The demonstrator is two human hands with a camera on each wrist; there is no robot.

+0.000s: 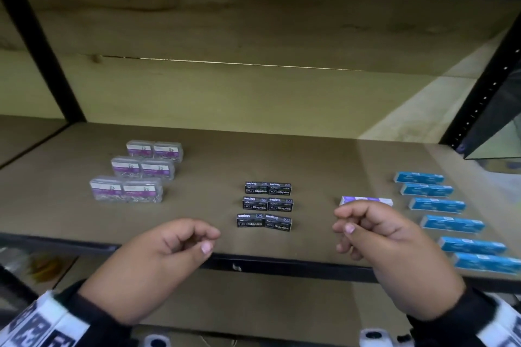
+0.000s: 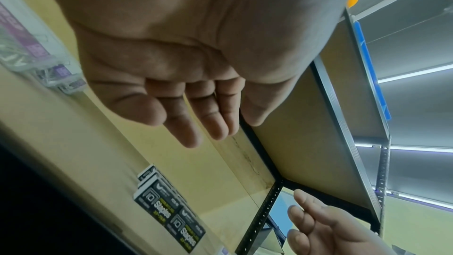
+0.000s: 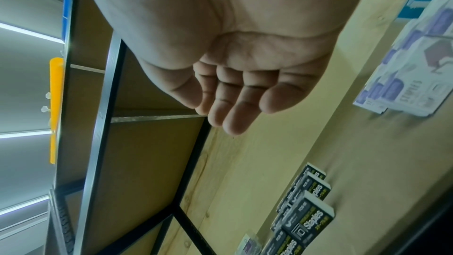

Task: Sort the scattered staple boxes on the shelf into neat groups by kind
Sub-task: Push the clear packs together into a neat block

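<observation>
Setting: a brown board shelf (image 1: pixel 197 205) in a dark metal rack, with a pale wooden back panel (image 1: pixel 225 93) behind it and another board overhead.
Clear boxes: six clear plastic boxes with purple labels (image 1: pixel 127 190) sit at the left of the shelf, in three rows of two running front to back.
Black boxes: six black boxes printed "Staples" (image 1: pixel 266 205) stand in the middle, also in three rows of two, each pair touching side by side.
Blue boxes: six long blue boxes (image 1: pixel 451 224) lie at the right in a single column that slants toward the front edge, each a little apart from the next.
Purple-and-white box: one purple-and-white staple box (image 1: pixel 366 201) lies between the black group and the blue column, just behind the right hand (the right wrist view seems to show more than one such box there, but the blur leaves the count unclear).
Left hand: the left hand (image 1: pixel 169 251) hovers over the front edge, left of the black boxes, fingers loosely curled and holding nothing.
Right hand: the right hand (image 1: pixel 375 236) hovers right of the black boxes, fingers loosely curled, palm empty in its wrist view.
Sleeves: dark sleeves with white patterned wrist bands (image 1: pixel 42 327) show at the bottom corners.
</observation>
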